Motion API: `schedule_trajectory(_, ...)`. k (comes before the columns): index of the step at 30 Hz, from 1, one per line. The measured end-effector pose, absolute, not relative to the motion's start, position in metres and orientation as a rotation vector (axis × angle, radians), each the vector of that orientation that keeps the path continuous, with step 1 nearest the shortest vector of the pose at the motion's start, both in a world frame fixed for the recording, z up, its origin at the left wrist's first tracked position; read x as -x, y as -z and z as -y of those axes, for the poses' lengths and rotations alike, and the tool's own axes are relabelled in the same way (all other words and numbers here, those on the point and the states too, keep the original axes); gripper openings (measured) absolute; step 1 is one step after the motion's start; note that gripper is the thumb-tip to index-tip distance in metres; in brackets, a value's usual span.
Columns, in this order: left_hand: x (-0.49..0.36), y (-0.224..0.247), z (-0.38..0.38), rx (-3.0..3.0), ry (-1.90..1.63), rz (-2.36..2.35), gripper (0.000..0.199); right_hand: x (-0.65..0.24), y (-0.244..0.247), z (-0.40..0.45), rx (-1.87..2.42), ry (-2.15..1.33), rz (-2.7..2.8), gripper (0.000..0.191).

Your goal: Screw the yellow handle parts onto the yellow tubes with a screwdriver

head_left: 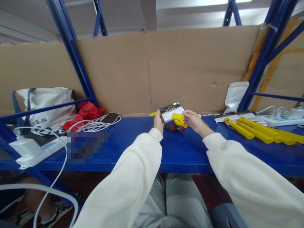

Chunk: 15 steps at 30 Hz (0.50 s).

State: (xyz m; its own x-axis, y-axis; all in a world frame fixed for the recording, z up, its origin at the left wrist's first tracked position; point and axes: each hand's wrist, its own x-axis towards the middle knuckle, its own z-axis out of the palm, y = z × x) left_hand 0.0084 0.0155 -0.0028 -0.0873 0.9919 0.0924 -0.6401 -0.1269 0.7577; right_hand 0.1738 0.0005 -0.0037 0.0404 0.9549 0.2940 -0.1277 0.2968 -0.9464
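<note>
My left hand (pixel 158 122) is closed on the left end of a black-and-white printed package (pixel 169 110), held tilted just above the blue table. My right hand (pixel 193 122) is at the package's right end, fingers pinched by a short yellow tube-shaped piece (pixel 178 117). Whether those fingertips grip the yellow piece or the package edge is hard to make out. More yellow shows under the tube, and a yellow tip (pixel 153 113) sticks out left of the package. Below the package lies a red-and-black screwdriver-like handle (pixel 174 128) on the table.
Several long yellow tubular handles (pixel 257 133) lie at right beside printed packages (pixel 234 116) and a power strip (pixel 282 120). At left are a phone (pixel 110 118), white cables, a red bag (pixel 85 114), a cloth bag (pixel 49 107) and a charger (pixel 26 147). Cardboard (pixel 190 69) stands behind.
</note>
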Motion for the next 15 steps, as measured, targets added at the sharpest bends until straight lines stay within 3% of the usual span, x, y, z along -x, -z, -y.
schedule_trajectory(15,-0.0037,0.0036,-0.0174,-0.663,-1.634,-0.757,0.017,-0.1732,0.0044,0.0036,0.799,-1.020,1.338,0.051)
